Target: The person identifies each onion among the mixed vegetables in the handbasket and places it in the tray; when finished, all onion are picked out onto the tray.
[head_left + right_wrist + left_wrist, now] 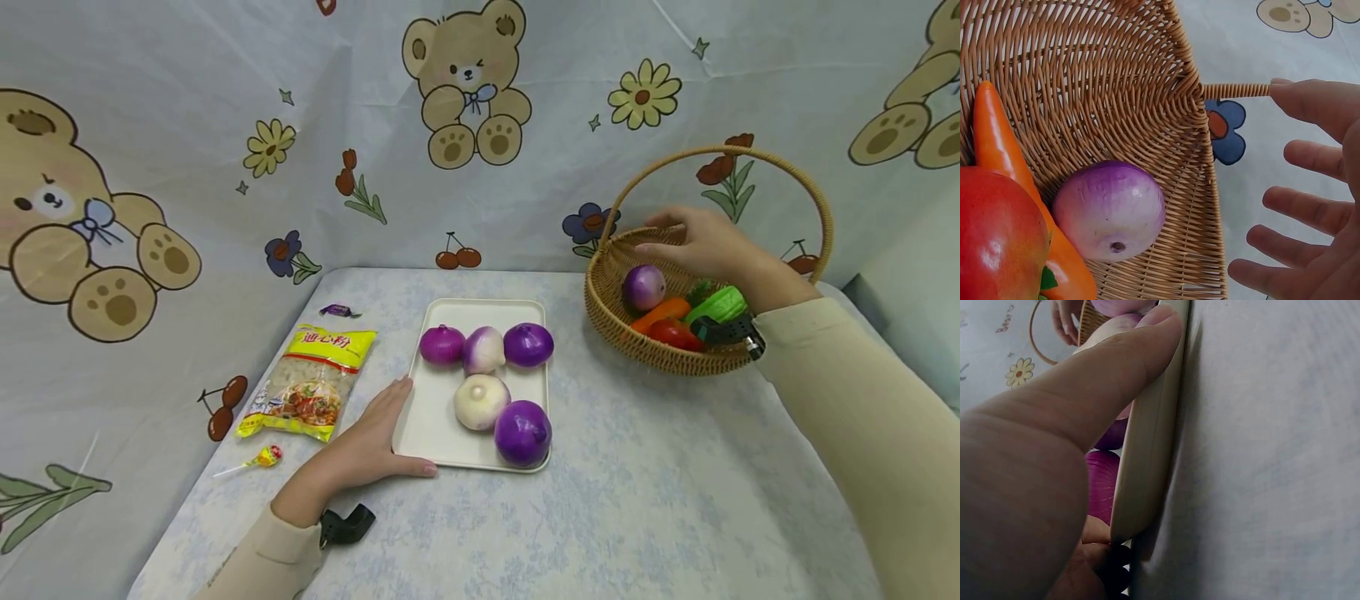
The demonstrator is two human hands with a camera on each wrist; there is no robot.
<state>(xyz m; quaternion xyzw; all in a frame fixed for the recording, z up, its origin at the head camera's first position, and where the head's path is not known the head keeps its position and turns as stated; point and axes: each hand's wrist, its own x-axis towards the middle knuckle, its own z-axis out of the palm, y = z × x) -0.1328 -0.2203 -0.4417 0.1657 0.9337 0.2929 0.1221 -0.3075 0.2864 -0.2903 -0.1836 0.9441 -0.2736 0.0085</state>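
Tray (435,417) sits mid-table w/ five onions (483,375) on it — noodle packet (311,382) at 9 o'clock, basket (637,342) at 2 o'clock w/ one onion (643,287) inside; lollipop (262,457) at packet's 7 o'clock.

The basket (660,354) is open from above, though its arched handle (720,154) spans the middle and the right hand (708,246) hovers over the far rim; inside, an onion (643,287), carrot (660,312) and tomato (675,334) crowd the floor; bare table (637,500) lies between basket and tray (435,425); the left hand (367,446) blocks the tray's left edge; five onions fill its middle and right.
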